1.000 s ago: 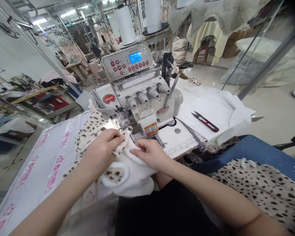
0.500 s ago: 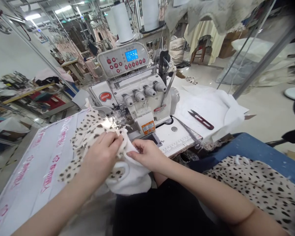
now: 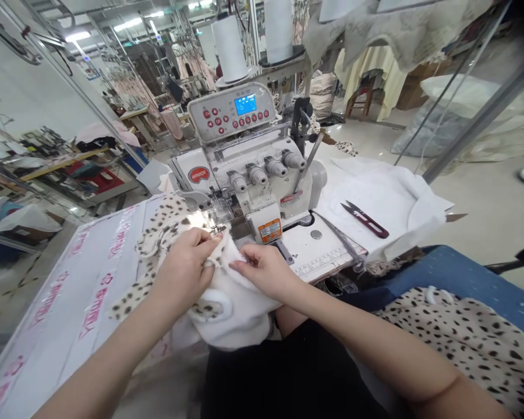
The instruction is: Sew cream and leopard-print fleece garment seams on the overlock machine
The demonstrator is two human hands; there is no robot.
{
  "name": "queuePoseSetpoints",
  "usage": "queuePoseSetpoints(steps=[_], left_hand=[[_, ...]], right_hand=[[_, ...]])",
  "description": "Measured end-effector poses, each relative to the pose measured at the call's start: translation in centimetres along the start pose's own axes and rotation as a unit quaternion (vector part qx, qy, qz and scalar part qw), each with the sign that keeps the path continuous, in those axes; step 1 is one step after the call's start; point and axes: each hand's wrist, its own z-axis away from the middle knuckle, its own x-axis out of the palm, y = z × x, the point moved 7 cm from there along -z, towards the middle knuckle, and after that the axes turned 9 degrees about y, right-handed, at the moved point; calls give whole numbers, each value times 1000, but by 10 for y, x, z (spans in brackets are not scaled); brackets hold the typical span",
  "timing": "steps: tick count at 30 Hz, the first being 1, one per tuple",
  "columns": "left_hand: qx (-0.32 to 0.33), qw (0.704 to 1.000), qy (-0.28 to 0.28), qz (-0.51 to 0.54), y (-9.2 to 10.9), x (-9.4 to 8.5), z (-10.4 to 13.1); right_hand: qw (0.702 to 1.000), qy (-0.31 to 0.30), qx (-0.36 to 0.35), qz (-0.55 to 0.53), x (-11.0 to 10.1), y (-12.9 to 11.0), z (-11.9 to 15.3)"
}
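A fleece garment piece (image 3: pixel 240 317), white on one side and cream with dark spots on the other, hangs over the table's front edge beneath both hands. My left hand (image 3: pixel 187 262) pinches its spotted layer just in front of the lit needle area. The white edge is gripped between thumb and fingers of my right hand (image 3: pixel 264 267), a little to the right. Behind them stands an overlock sewing machine (image 3: pixel 262 180) with a blue display. The fabric's upper edge reaches the presser foot (image 3: pixel 218 228); whether it lies under the foot I cannot tell.
Dark red thread snips (image 3: pixel 367 220) lie on white cloth (image 3: pixel 388 186) right of the machine. Spotted fabric (image 3: pixel 471 331) rests on a blue surface (image 3: pixel 445 267) at the right. Thread cones (image 3: pixel 230 49) stand behind the machine. Plastic-covered table (image 3: pixel 74 291) extends left.
The camera view has shifted slightly, so the scene sits further right. My left hand's fingers have changed their hold on the spotted layer; my right hand keeps its pinch.
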Motion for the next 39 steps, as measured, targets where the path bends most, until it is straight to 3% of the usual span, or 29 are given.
queuePoseSetpoints(steps=[4,10,15,20,27,39], left_hand=[[20,997,39,-59,12,-6,6],[-16,985,109,-131,17,-28,35],[22,989,85,-119,25,-25,36],[32,992,84,-84,35,-17,33],[-2,997,72,-14,37,-9,28],[-39,999,-15,-33,9,-2,2]], right_hand=[[1000,3,10,-12,1,3,0],[991,-83,72,-76,17,12,26],[986,-79,107,-100,28,12,37],[987,-78,86,-114,28,10,41],[989,-80,77,-94,26,8,46],[998,-55,20,-31,22,4,8]])
